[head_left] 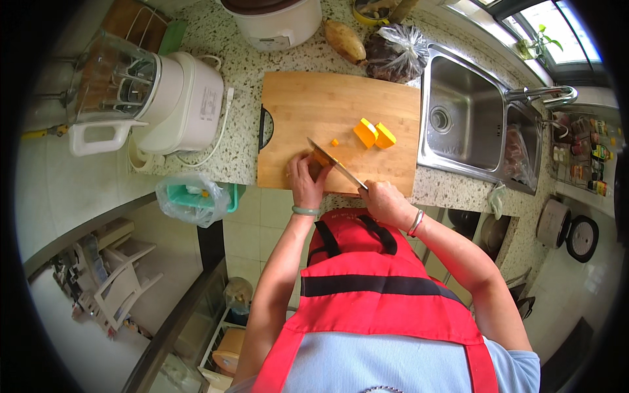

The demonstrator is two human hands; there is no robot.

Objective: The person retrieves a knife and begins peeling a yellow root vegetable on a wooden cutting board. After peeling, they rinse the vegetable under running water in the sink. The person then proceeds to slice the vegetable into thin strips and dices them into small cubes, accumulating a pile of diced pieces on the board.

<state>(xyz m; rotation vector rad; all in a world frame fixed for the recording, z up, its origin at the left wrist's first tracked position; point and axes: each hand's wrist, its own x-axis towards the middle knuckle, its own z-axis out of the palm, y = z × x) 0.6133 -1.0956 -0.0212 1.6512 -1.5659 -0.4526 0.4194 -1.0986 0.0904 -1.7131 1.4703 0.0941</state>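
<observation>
My right hand (pixel 388 204) grips a kitchen knife (pixel 347 174) by its handle. The blade slants up and left across the wooden cutting board (pixel 308 98), its tip just beyond my left fingers. With bent fingers, my left hand (pixel 306 180) holds an orange piece of pumpkin (pixel 319 158) against the board; blade and fingers hide most of that piece. Two thick pumpkin chunks (pixel 365 133) lie together on the right half of the board. A tiny orange bit (pixel 334 142) rests between them and the blade.
Left of the board stands a white blender-type machine (pixel 190 98). A bag-lined green bin (pixel 196 200) hangs at the counter edge. To the right is a steel sink (pixel 458 98). Behind the board are a white cooker (pixel 272 26), a brown tuber (pixel 344 41) and a dark-filled plastic bag (pixel 396 52).
</observation>
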